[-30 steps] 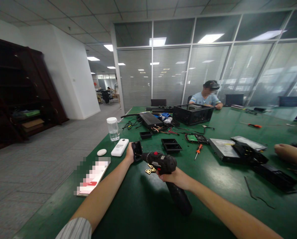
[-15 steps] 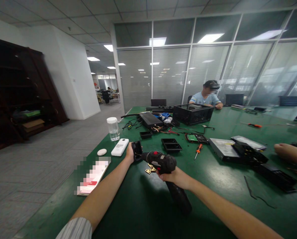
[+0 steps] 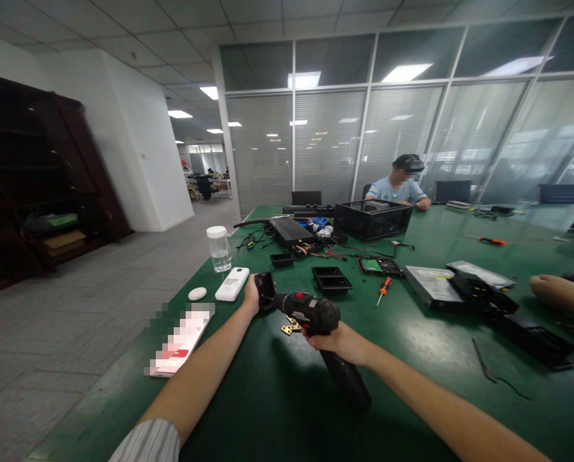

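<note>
My right hand (image 3: 340, 342) is wrapped round the grip of a black cordless drill (image 3: 315, 316) with a red button on top. Its nose points left into a small black plastic bracket (image 3: 265, 289). My left hand (image 3: 251, 296) holds that bracket upright on the green table (image 3: 248, 410). A few small brass-coloured pieces (image 3: 290, 328) lie on the table just under the drill.
A white remote-like case (image 3: 231, 283), a white oval object (image 3: 197, 293) and a clear jar (image 3: 218, 249) stand to the left. Black trays (image 3: 331, 280), an orange screwdriver (image 3: 383, 290), a drive (image 3: 433, 287) and an open black case (image 3: 371, 219) lie beyond. A person sits at the far end; another person's hand (image 3: 558, 294) rests at right.
</note>
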`<state>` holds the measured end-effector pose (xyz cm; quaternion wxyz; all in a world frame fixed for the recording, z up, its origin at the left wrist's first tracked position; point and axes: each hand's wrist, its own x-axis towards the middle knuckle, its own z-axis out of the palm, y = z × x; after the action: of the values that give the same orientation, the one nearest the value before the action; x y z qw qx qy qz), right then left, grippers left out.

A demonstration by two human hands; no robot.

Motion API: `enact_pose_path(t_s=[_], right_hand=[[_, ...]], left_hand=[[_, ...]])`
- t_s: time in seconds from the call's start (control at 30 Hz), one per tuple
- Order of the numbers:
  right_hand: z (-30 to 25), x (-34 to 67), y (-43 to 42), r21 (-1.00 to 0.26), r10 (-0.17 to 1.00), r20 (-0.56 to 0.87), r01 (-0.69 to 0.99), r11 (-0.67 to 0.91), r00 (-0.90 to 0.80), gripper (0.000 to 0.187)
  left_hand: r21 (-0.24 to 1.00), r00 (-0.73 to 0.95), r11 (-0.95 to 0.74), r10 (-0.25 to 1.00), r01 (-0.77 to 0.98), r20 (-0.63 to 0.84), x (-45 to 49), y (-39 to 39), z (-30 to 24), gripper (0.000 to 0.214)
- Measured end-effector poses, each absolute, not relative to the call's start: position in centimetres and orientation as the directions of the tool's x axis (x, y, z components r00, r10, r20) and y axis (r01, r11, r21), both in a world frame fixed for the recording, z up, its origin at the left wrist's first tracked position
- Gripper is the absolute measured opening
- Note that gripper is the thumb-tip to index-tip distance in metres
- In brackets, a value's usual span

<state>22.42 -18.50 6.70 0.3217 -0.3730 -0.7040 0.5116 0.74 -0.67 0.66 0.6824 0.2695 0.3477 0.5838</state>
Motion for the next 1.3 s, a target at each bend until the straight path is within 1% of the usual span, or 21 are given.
enact_pose_path(t_s=[0.23,0.33,0.53,0.87,1.03,1.3], right_hand=[[6.8,22.4,-18.6,-0.961,0.874,0.052,0.213,0.174,-0.483,0.018],[7.1,22.3,-18.8,-0.96,0.875,0.033,0.229,0.163,-0.483,0.018],[6.7,22.3,-18.5,-0.967,0.878,0.052,0.196,0.163,-0.476,0.019],[6.6,22.5,-18.5,-0.962,0.874,0.056,0.207,0.176,-0.483,0.016],[6.3,22.6,-18.4,-0.96,0.871,0.068,0.206,0.191,-0.487,0.016],[6.1,22.7,-18.2,-0.962,0.86,0.062,0.201,0.187,-0.506,0.017]], left_hand=[[0.783,0.103,0.158,0.987,-0.601,-0.121,0.7,-0.2,0.0,0.045],[0.777,0.088,0.164,0.986,-0.608,-0.14,0.6,0.0,-0.3,0.045],[0.768,0.063,0.154,0.987,-0.621,-0.147,0.6,0.0,-0.2,0.044],[0.781,0.074,0.178,0.983,-0.599,-0.168,0.6,-0.2,0.0,0.045],[0.772,0.078,0.147,0.989,-0.618,-0.126,0.4,0.0,-0.2,0.041],[0.779,0.106,0.168,0.986,-0.603,-0.13,0.2,0.8,-0.9,0.047]])
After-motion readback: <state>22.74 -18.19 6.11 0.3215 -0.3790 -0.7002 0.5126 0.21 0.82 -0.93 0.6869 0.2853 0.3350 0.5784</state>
